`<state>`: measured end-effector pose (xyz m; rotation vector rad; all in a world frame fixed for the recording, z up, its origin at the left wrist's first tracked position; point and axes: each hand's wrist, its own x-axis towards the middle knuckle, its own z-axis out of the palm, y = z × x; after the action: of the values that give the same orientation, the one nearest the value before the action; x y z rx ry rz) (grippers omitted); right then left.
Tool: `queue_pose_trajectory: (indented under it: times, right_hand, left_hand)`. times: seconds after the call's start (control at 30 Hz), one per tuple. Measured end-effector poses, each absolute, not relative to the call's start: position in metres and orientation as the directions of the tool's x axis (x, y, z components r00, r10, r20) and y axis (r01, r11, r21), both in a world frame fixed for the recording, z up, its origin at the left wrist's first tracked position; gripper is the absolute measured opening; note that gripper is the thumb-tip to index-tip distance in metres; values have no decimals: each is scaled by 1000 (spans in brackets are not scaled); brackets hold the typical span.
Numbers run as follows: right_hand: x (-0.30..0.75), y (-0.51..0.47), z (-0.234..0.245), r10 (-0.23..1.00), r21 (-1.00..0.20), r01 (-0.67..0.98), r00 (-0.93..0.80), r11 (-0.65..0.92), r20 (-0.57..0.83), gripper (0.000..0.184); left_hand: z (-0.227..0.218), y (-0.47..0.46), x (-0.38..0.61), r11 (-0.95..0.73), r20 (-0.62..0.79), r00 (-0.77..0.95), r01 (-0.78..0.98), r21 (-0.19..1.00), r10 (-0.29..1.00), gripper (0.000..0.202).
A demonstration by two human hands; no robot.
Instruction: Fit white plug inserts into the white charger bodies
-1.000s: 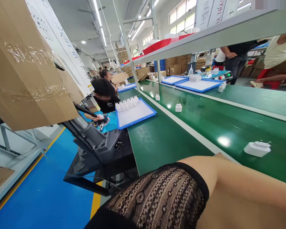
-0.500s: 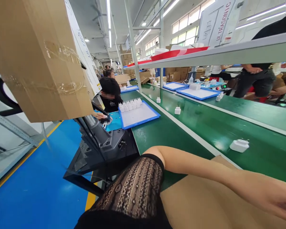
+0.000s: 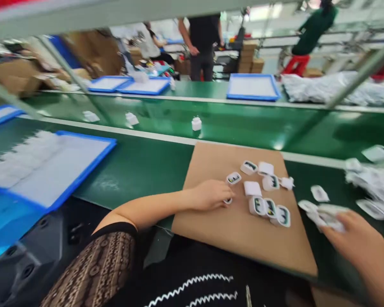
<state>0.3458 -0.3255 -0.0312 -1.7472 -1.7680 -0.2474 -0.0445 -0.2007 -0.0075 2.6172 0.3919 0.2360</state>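
My left hand [image 3: 213, 195] rests over a brown cardboard sheet [image 3: 217, 238], fingers curled round a white charger housing [image 3: 228, 201] that they mostly cover. Just beyond the fingertips stands another open charger housing [image 3: 233, 178]. Several more white housings [image 3: 257, 206] are grouped on the cardboard, some with green boards showing inside. Beside them lies a white plug piece with pins [image 3: 287, 183]. Off the sheet's right edge, my right hand [image 3: 360, 236], blurred, has thumb and fingers closed on white plastic parts [image 3: 333, 216]. A loose white cover [image 3: 320, 193] lies just beyond.
White parts are heaped [image 3: 371, 183] at the right. A blue-rimmed tray [image 3: 80, 157] with rows of chargers sits left. Single chargers [image 3: 196, 123] stand on the green belt [image 3: 243, 117]. A shelf edge [image 3: 115, 15] crosses overhead. People are beyond the belt.
The view has swung right and down, bringing the cardboard, the housings and both hands into sight. Before, only my left arm and part of its hand showed.
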Motion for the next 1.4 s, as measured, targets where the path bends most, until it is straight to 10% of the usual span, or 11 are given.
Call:
queue_pose_trajectory:
  times: [0.13, 0.4, 0.57, 0.87, 0.97, 1.1, 1.4]
  right_hand:
    - [335, -331, -26, 832, -281, 959, 171, -19, 528, 5]
    - [262, -322, 28, 674, -898, 425, 698, -116, 244, 28]
    - [200, -318, 36, 966, -965, 251, 257, -71, -4, 37]
    - [178, -297, 21, 985, -954, 250, 89, -164, -146, 40]
    - [170, -296, 26, 998, -870, 492, 56, -25, 3, 32]
    - [158, -291, 31, 947, -412, 865, -186, 285, 264, 22]
    - [132, -285, 30, 865, -3, 890, -443, 457, 235, 21]
  left_hand:
    - [-12, -194, -52, -743, 135, 895, 260, 617, 426, 46]
    - [-23, -203, -47, -493, 123, 752, 290, 821, 648, 31]
    - [-31, -206, -42, -478, 201, 721, 202, 855, 663, 27]
    - [-38, -200, -45, -476, 221, 752, 138, 869, 621, 27]
    - [-38, -199, -45, -470, 226, 756, 120, 874, 614, 30]
    - [-39, -196, -44, -476, 247, 765, 87, 875, 595, 22]
    - [-41, -194, -41, -503, 245, 769, 113, 857, 591, 14]
